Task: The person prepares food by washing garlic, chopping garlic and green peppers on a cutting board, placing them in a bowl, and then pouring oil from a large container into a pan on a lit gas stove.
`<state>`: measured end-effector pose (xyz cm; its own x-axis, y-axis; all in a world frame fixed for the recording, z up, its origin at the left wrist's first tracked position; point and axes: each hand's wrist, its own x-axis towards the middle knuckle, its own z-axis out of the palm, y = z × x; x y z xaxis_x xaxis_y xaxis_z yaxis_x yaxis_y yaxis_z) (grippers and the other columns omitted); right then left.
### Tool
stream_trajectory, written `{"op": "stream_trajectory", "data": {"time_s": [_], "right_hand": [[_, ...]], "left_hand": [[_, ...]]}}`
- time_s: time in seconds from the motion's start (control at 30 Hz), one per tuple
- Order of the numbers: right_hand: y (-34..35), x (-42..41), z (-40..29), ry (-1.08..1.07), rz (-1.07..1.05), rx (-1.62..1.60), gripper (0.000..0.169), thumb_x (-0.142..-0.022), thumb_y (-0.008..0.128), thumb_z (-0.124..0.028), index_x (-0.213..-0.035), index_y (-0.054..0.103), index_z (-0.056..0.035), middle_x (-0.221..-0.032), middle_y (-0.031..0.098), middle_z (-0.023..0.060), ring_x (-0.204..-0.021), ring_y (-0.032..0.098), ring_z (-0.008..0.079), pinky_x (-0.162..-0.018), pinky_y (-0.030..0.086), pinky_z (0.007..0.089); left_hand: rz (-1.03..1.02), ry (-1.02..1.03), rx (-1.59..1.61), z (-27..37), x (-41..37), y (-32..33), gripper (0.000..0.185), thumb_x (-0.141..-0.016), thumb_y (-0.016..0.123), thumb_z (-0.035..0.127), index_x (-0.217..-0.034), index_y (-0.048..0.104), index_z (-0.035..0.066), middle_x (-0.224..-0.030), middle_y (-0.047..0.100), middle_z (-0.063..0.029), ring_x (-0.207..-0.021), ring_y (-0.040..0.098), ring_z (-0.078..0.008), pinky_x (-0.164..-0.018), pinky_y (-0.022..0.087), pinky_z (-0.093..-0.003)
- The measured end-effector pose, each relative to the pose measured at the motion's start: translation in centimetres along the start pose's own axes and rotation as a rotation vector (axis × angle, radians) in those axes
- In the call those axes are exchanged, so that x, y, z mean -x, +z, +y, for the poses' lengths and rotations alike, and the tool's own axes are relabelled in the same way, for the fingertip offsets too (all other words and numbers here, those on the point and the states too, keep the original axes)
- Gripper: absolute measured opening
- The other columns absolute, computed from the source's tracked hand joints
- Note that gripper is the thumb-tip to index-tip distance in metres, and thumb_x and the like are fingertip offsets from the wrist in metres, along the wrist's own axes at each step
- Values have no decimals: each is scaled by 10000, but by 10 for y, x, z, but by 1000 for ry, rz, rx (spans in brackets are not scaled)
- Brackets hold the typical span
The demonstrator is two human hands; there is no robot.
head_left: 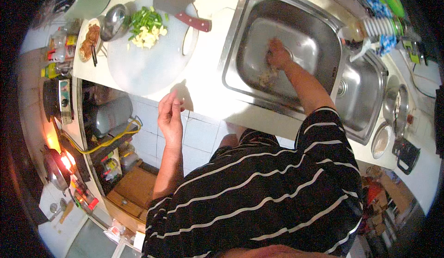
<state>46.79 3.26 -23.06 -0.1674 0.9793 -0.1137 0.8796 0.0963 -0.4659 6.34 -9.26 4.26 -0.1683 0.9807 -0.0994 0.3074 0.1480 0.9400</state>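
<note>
My right hand (279, 54) reaches down into the large stainless steel sink basin (255, 32), by the drain. Its fingers are curled and blurred, so whatever they may hold is hidden. Pale scraps (269, 77) lie on the basin floor beside the wrist. In front of the counter edge hangs my left hand (171, 114), fingers loosely bent and slightly apart, with nothing clearly in it. Beyond it, a round translucent cutting board (149, 69) carries chopped green scallions (147, 20), chopped garlic (147, 37) and a cleaver (175, 1) with a red handle.
Left of the board stand a metal bowl (114, 22) and a plate of brown food (89, 43) with a black-handled utensil. A wok (57, 171) sits near a bright flame at far left. Right of the large basin is a smaller sink basin (359, 95); a cleaver-free dish rack (383, 25) stands behind.
</note>
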Motion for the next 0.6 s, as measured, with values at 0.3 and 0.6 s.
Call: {"op": "stream_trajectory", "data": {"time_s": [0.3,0.6], "right_hand": [[-62,64,89,477,-262,131,384,-868,555,-294,-1121,601,-9,-1108,617,184,-980,615,318,-831,495,399],[-41,32,1,486,-655,-306,233,-842,531,-220,-907,650,-30,-916,658,165,-881,636,326,-727,512,455]], "left_hand": [[40,-167,-52,-32,105,-19,258,-951,536,145,-1174,623,49,-1131,529,-75,-853,573,-117,-718,505,-239],[95,-305,-35,-18,130,37,262,-951,547,178,-1174,629,69,-1134,531,-71,-881,581,-119,-742,516,-248]]}}
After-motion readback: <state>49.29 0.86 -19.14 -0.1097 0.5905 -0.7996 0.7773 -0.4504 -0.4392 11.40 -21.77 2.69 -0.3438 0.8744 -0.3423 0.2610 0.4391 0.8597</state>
